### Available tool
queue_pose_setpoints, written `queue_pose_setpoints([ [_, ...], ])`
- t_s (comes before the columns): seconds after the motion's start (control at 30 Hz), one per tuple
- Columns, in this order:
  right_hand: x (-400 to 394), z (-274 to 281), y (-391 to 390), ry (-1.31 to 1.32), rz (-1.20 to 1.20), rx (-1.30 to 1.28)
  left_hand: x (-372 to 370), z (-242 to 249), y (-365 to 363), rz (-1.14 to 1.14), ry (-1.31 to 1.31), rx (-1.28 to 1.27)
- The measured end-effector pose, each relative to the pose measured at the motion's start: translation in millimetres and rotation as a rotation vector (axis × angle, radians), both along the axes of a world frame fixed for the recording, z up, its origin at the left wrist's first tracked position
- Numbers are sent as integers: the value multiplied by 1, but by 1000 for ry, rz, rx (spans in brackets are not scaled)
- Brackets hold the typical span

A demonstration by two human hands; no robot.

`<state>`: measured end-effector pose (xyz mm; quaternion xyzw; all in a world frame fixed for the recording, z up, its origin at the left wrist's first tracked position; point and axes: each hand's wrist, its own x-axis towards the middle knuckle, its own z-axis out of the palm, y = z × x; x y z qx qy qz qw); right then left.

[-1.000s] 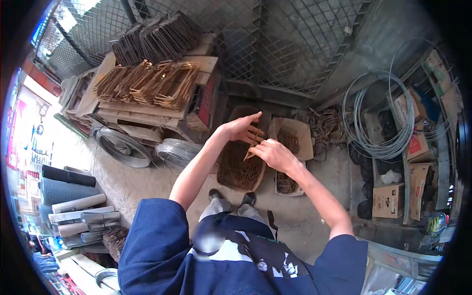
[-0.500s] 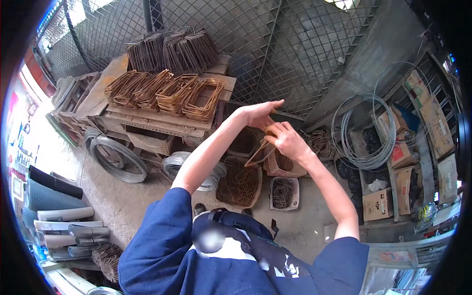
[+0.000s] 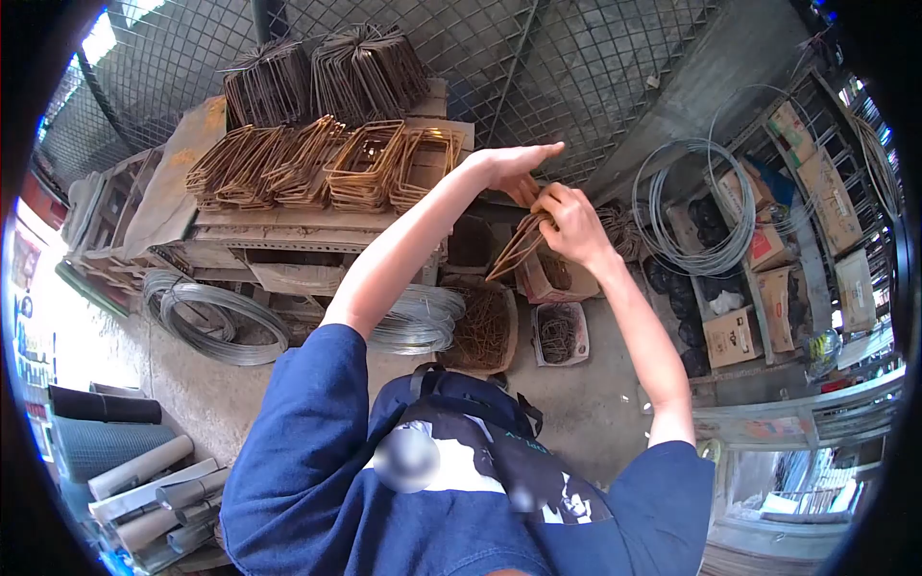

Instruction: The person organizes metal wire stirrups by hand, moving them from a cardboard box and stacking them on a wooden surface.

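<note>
A small bunch of rusty rebar stirrups (image 3: 516, 250), bent from thin rod into rectangles, hangs tilted in front of me. My right hand (image 3: 574, 226) is closed around its upper right side, fingers curled over the rods. Just left of and above it, my left hand (image 3: 514, 171) has its thumb side stretched out to the right, while its other fingers bend down onto the top of the stirrups; their tips are partly hidden. Rows of similar rusty stirrups (image 3: 365, 173) lie on the wooden bench (image 3: 288, 226) to the left, with darker stirrup bundles (image 3: 370, 72) behind.
Below the hands stand a box of rusty rod pieces (image 3: 480, 326), a carton (image 3: 562, 278) and a small white bin (image 3: 560, 334). Wire coils (image 3: 216, 317) rest by the bench. Another coil (image 3: 696, 206) hangs near shelved boxes at right. Mesh fencing (image 3: 567, 77) runs behind.
The held stirrups have swung, and several rods now show fanned where about one showed before. Both hands have moved slightly up and right in view; the camera view has shifted too.
</note>
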<state>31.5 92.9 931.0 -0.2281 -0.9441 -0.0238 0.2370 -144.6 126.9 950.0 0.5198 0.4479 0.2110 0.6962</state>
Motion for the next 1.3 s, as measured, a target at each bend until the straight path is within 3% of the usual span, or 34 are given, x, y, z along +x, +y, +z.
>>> queue_pose_setpoints([
  [0.03,0,0,1,-51,-41,-155,-8,-9,3,-7,-7,-3],
  [0.13,0,0,11,-99,-85,-365,-33,-30,-2,26,307,261],
  [0.2,-2,5,13,-116,-127,-583,-45,-40,-18,-23,359,238],
  [0.3,-3,16,16,-84,-179,-706,-49,-46,-46,-111,453,231],
  [0.43,-2,26,24,-15,-145,-774,-40,-56,-56,-161,332,40],
  [0.53,-3,34,22,-11,-215,-723,-27,-65,-52,-98,-118,-77],
  [0.6,0,31,26,-3,-220,-686,-15,-67,-45,-6,-151,-75],
  [0.67,5,24,36,271,-256,-795,-5,-67,-44,145,-179,-50],
  [0.8,15,19,60,374,-278,-935,15,-72,-53,374,-94,22],
  [0.93,13,25,67,520,-234,-1126,22,-83,-68,-63,42,-92],
  [1.03,7,27,65,710,-163,-1174,46,-105,-63,-137,-377,-350],
  [1.07,8,29,64,726,-117,-1166,56,-108,-60,-137,-379,-349],
  [1.13,8,37,56,808,-119,-1132,77,-96,-59,386,-765,-428],
  [1.17,10,38,53,894,-124,-1101,80,-101,-51,387,-763,-427],
  [1.23,22,38,51,934,-112,-1096,83,-111,-29,452,-928,-136],
  [1.3,36,42,43,841,-90,-919,82,-103,-15,663,-980,-177],
])
